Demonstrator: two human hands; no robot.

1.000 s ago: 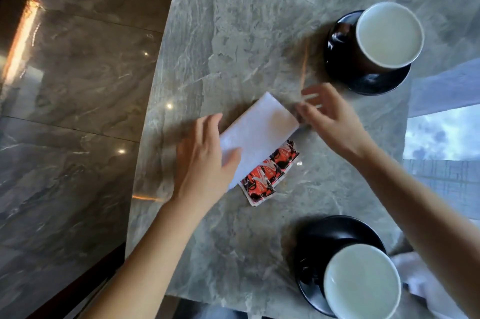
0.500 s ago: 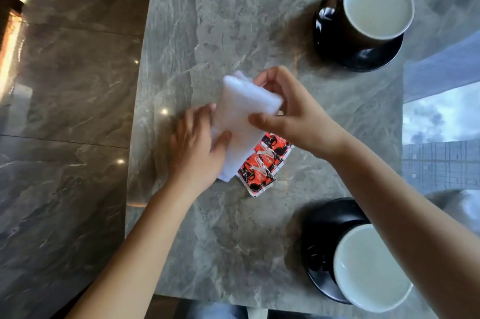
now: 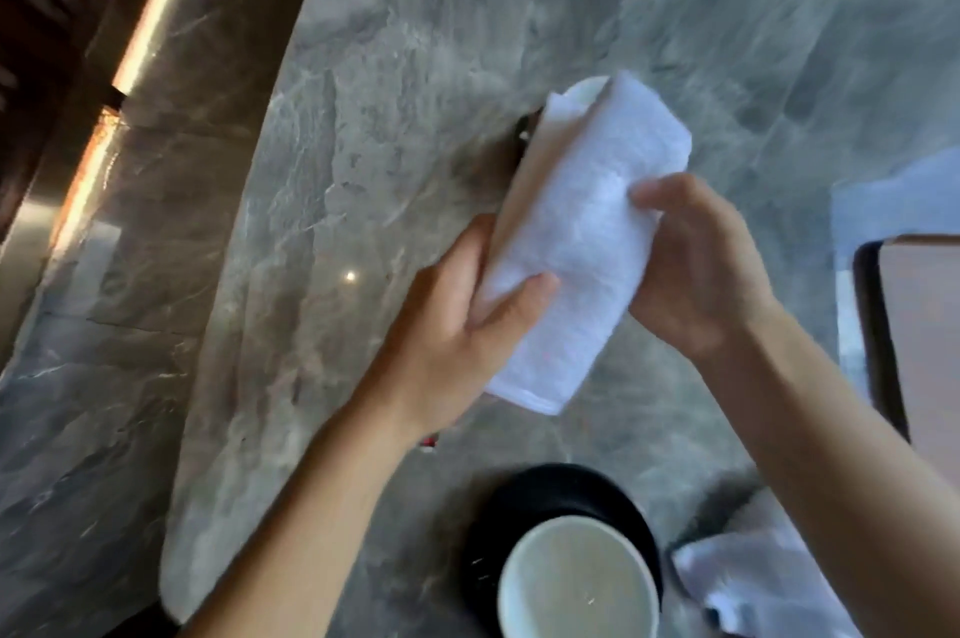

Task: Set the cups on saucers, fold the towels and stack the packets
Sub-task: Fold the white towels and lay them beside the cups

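Above marble table (image 3: 395, 128), both hands (image 3: 571, 294) closed around folded towel (image 3: 582, 242).

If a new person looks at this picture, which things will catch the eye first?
First, the white towel, folded and held up in the middle of the view by the left hand and the right hand. Next, at the bottom edge, the white cup on its black saucer, on the grey marble table.

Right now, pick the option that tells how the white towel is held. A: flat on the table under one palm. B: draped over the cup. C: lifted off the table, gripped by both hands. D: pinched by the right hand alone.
C: the white towel is raised above the table, with the left hand gripping its lower left edge and the right hand closed on its right side.
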